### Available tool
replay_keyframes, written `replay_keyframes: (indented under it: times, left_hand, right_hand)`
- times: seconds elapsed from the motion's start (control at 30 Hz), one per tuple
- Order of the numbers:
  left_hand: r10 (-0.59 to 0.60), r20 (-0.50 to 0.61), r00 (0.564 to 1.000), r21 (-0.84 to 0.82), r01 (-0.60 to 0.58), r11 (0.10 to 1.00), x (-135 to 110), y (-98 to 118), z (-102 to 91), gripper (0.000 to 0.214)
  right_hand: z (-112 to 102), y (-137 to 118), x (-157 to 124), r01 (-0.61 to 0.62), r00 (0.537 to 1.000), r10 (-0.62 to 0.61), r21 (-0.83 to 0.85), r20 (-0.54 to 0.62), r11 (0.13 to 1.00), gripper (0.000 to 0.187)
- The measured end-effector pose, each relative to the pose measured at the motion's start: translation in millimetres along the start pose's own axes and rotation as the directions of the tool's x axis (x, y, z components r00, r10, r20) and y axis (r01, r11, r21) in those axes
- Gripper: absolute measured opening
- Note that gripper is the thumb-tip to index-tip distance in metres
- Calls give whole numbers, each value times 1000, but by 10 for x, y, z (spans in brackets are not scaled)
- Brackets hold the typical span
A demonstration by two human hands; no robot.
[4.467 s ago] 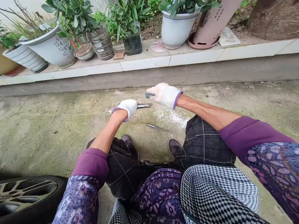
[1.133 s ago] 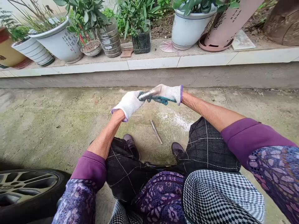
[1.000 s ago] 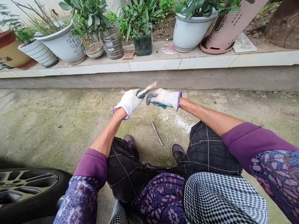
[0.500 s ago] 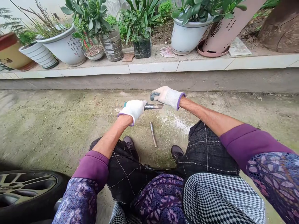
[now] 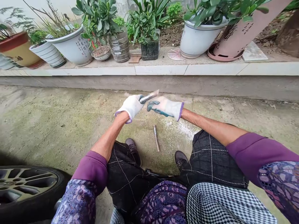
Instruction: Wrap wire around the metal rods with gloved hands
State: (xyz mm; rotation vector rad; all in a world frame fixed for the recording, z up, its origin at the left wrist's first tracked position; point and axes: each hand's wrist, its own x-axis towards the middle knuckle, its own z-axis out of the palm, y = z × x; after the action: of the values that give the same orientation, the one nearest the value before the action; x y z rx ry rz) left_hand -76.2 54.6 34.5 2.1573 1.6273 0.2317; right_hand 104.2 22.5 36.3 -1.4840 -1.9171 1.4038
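Note:
My left hand [image 5: 131, 105], in a white glove with purple cuff and teal-grey palm, is closed around a short rod [image 5: 149, 96] with a silvery, ridged wrapping and a bare, slanted end. That end points up to the right. Just beside and below it is my right hand [image 5: 164, 107], in a matching glove. Its fingers are loosely bent and reach left, with nothing visible in them and a small gap to the rod. A second, similar rod [image 5: 156, 138] lies on the concrete between my shoes, its silvery part at the far end.
Potted plants, among them a white pot [image 5: 201, 39] and a pink planter [image 5: 233, 40], line a tiled ledge [image 5: 161, 70] ahead. A car wheel [image 5: 30, 186] stands at lower left. White powder [image 5: 185, 129] is scattered on the concrete floor [image 5: 77, 124].
The held rod has tilted from nearly level to pointing up to the right. My right hand has moved down and slightly left, closer beside it. The view has shifted slightly.

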Motion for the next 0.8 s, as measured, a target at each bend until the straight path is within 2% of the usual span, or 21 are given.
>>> replay_keyframes:
  times: [0.07,0.13,0.27,0.33,0.43,0.57,0.7,0.8]
  left_hand:
    - [-19,-7,1000,259,20,966,65,-5,42,26]
    - [-41,-5,999,448,39,893,89,17,102,32]
    - [28,79,996,582,-69,811,18,102,235,34]
    - [87,142,986,595,-155,788,-31,149,278,34]
    - [145,199,969,566,-234,790,-81,215,267,36]
    - [127,212,969,475,-216,853,-171,308,127,33]
    - [133,176,975,300,-182,936,-267,350,59,30]
    - [147,106,983,193,-165,967,-219,255,107,30]
  right_hand:
    - [65,-9,13,51,996,-64,-207,-54,977,15]
    - [78,5,26,60,993,-94,-377,-73,924,15]
    - [-64,78,44,53,987,-131,-577,-93,815,17]
    - [-180,128,53,37,982,-140,-601,-124,798,17]
    - [-338,189,53,7,982,-102,-516,-157,857,17]
    - [-441,226,-3,-57,995,31,-269,-97,961,21]
    - [-380,254,-59,-70,997,70,0,36,998,21]
    - [-249,245,-64,-107,989,100,64,109,992,26]
